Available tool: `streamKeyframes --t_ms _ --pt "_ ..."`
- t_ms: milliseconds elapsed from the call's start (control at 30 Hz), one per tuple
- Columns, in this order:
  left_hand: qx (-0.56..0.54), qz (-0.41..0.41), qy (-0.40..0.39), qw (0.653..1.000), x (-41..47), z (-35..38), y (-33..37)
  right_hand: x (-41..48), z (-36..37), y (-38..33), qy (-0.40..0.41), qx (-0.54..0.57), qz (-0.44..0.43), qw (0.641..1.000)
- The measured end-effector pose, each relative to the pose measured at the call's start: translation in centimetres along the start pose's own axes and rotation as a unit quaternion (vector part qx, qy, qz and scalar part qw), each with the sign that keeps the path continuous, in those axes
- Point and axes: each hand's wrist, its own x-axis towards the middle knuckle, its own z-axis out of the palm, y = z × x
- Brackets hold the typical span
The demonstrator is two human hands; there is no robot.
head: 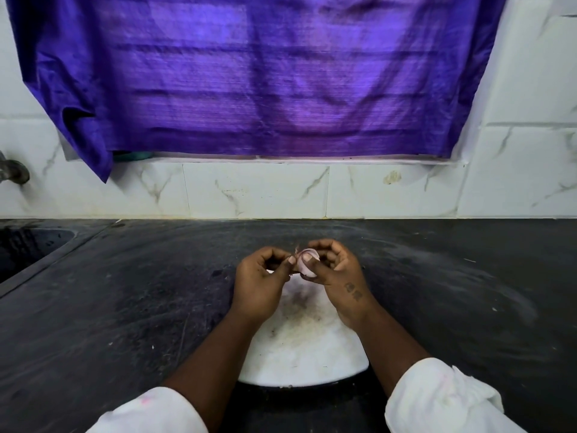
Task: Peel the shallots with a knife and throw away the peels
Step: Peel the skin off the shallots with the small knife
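A pale pink, partly peeled shallot [306, 261] is held over the far end of a white cutting board [304, 348]. My right hand [338, 278] grips the shallot with its thumb pressed on the front. My left hand [260, 281] pinches a thin strip of reddish peel [296, 249] at the shallot's left side. No knife shows in either hand; whatever lies under the palms is hidden. The board's surface carries brownish stains and small specks.
The board lies on a dark stone counter [437, 292]. A sink [28, 248] is set into the counter at far left, with a tap [14, 170] above it. A white tiled wall [256, 190] and a purple curtain [249, 73] stand behind.
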Motion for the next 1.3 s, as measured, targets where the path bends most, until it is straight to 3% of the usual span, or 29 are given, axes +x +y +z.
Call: streamKeyframes --t_ms 200,500,600,733,967,1167,1300 --pt "-0.013 -0.027 -0.024 0.999 0.0 0.2 -0.2 0.0 -0.3 0.0 -0.001 0.016 0.005 1.000" --pt "0.031 0.016 -0.091 0.995 0.1 -0.5 -0.6 0.4 -1.6 -0.3 -0.040 0.009 0.026 0.999" --pt "-0.001 0.007 -0.125 0.992 0.1 -0.8 -0.3 0.4 -2.0 -0.6 -0.061 0.021 0.033 0.997" --pt "-0.109 -0.067 -0.172 0.977 0.0 -1.0 0.3 0.4 -2.3 -0.9 -0.075 0.050 0.062 0.994" --pt "-0.099 -0.110 -0.108 0.983 -0.2 -0.4 0.5 0.3 -1.3 -0.8 -0.008 0.000 0.036 0.999" --pt "-0.220 -0.167 -0.064 0.959 0.0 -0.5 0.9 -0.3 -1.1 -0.9 -0.096 -0.058 0.003 0.994" --pt "-0.211 -0.139 -0.058 0.966 0.1 -0.6 1.1 0.0 -1.3 -0.2 -0.074 -0.148 -0.052 0.985"
